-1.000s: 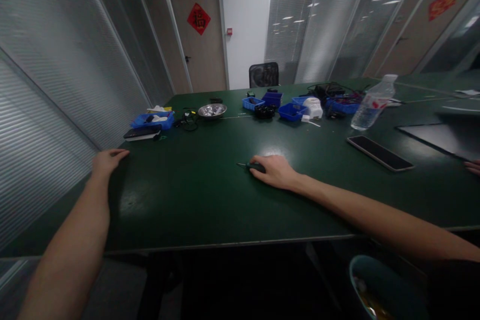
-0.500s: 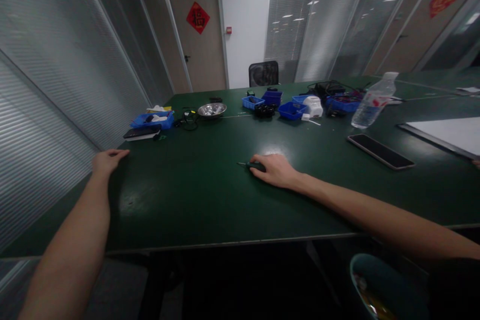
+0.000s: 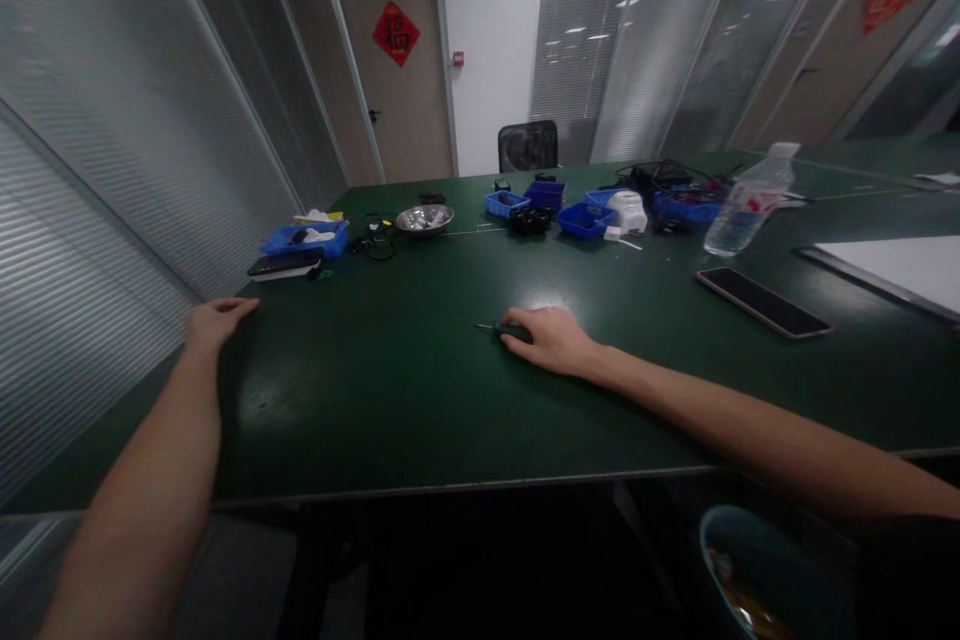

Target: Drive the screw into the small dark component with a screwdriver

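My right hand (image 3: 553, 340) rests on the green table with its fingers curled round the dark handle of a small screwdriver (image 3: 516, 331). The screwdriver's thin metal shaft points left, low over the tabletop. Near the table's left side, my left hand (image 3: 219, 322) lies with thumb and fingertips drawn together. Nothing shows between those fingertips. Closest to it is a dark, flat, book-like object (image 3: 285, 265), with a blue tray (image 3: 306, 238) of small items just behind.
Toward the back stand a metal bowl (image 3: 424, 219), several blue bins (image 3: 583, 220), black parts (image 3: 530, 221) and a white object (image 3: 628, 212). On the right are a plastic bottle (image 3: 752, 200), a phone (image 3: 763, 302) and white paper (image 3: 892, 265). A teal bin (image 3: 724, 525) stands below the table's front edge.
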### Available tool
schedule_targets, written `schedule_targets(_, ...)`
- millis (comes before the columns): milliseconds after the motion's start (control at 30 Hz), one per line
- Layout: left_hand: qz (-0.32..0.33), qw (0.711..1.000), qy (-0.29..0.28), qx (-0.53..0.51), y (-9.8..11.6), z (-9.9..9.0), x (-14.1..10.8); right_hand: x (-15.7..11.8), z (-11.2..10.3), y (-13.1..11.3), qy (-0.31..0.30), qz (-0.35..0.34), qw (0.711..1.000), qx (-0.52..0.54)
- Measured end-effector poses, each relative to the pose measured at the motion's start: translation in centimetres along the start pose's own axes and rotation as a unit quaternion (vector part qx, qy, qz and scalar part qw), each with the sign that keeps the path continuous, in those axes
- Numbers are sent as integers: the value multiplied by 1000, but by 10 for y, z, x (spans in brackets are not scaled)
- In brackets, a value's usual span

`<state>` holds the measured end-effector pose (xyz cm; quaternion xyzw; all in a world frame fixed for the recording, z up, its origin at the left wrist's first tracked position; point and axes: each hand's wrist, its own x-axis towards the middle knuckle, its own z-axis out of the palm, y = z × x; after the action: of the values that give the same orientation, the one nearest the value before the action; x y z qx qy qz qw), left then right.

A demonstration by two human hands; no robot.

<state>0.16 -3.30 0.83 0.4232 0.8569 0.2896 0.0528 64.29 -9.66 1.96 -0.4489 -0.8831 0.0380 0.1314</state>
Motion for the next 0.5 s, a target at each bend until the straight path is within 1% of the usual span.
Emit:
schedule_targets(67,-9,1000,5,-2,0,0,0,0,-1,-1,-2,-1,1000,2)
schedule_targets(267,-7,1000,10,-12,-5,4,6,-1,-4,-4,-8,3,1000,6)
schedule_targets(500,-7,1000,16,7,-9,6,10,-1,-5,-3,-11,-4,1000,10)
